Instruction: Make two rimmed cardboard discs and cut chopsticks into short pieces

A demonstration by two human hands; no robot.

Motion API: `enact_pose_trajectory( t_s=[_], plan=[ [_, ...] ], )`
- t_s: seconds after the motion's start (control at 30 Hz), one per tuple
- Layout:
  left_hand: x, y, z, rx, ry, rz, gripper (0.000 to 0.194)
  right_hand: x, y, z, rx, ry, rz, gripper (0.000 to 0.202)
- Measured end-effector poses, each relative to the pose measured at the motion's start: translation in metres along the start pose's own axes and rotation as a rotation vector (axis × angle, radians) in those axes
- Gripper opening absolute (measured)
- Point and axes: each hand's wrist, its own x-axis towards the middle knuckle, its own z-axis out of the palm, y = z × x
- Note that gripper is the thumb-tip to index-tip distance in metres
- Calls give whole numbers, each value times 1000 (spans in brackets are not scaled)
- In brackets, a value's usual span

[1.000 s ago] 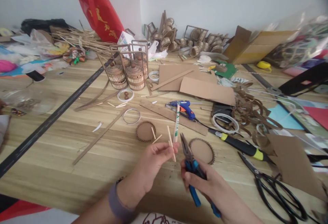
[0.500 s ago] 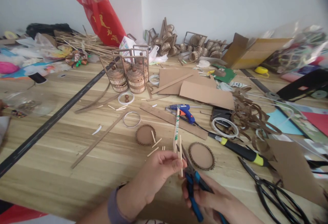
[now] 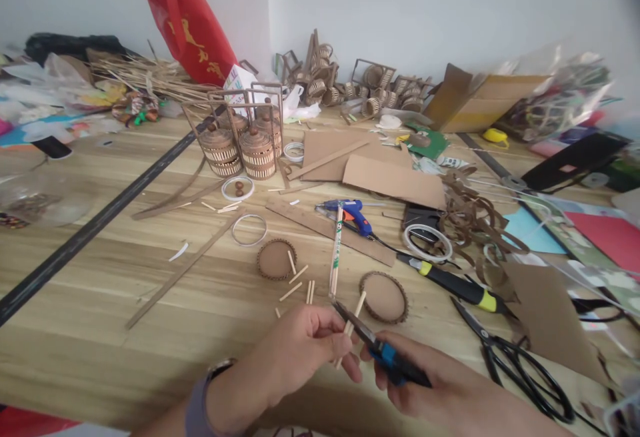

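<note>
Between the thumb and fingers of my left hand is a thin, pale wooden stick, tilted to the upper right. My right hand is wrapped round blue-handled pliers, whose dark jaws lie across the stick near my left fingertips. I cannot tell whether the jaws bite it. Just beyond stands a wrapped bundle of chopsticks. Short cut stick pieces lie left of it, some by a round cardboard disc with a brown braided rim. A second rimmed disc lies beyond the pliers.
A blue glue gun lies mid-table, its cord running right. Black scissors and a black-yellow tool are at right. Small lidded baskets, cardboard sheets and a red bag stand or lie farther back.
The pliers have turned from upright to slanting across the stick, their jaws now over it. The stick leans more to the right. The whole view has shifted slightly.
</note>
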Motion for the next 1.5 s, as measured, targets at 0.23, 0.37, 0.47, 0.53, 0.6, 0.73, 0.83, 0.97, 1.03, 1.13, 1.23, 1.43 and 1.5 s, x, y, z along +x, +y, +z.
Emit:
enact_pose_trajectory(
  t_s=[0.23, 0.37, 0.47, 0.53, 0.6, 0.73, 0.83, 0.97, 1.03, 1.13, 1.23, 1.43, 1.5],
  plan=[
    [-1, 1, 1, -49, -41, 2, 26, 2, 5, -2, 65, -88, -46, 29],
    [1, 1, 2, -64, -36, -10, 28, 5, 10, -3, 106, -102, -61, 31],
    [3, 0, 2, -97, -68, -3, 30, 5, 7, -3, 107, -129, -81, 34],
    [4, -2, 3, -123, -99, 7, 30, 5, 4, -3, 105, -141, -95, 35],
    [4, -3, 3, -139, -117, 17, 30, 5, 4, -4, 103, -145, -100, 37],
    [3, -5, 2, -147, -129, 31, 28, 6, 6, -3, 97, -142, -94, 37],
    [3, -5, 2, -148, -134, 31, 31, 5, 4, -1, 89, -112, -86, 33],
    [3, -3, 3, -155, -136, 37, 33, 3, -4, 1, 45, -43, -78, 29],
    [3, -3, 3, -154, -137, 34, 34, 3, -6, 2, 12, -32, -67, 29],
    [3, -2, 3, -155, -141, 31, 34, 3, -5, 2, -23, -28, -53, 32],
    [3, -4, 2, -153, -137, 25, 31, 6, 1, 4, -69, 0, -85, 36],
    [3, -10, 1, -37, -65, -56, 33, 16, 13, 15, -188, 99, -164, 29],
    [4, -12, 0, -15, -76, -68, 34, 19, 17, 16, -204, 109, -175, 25]
  ],
)
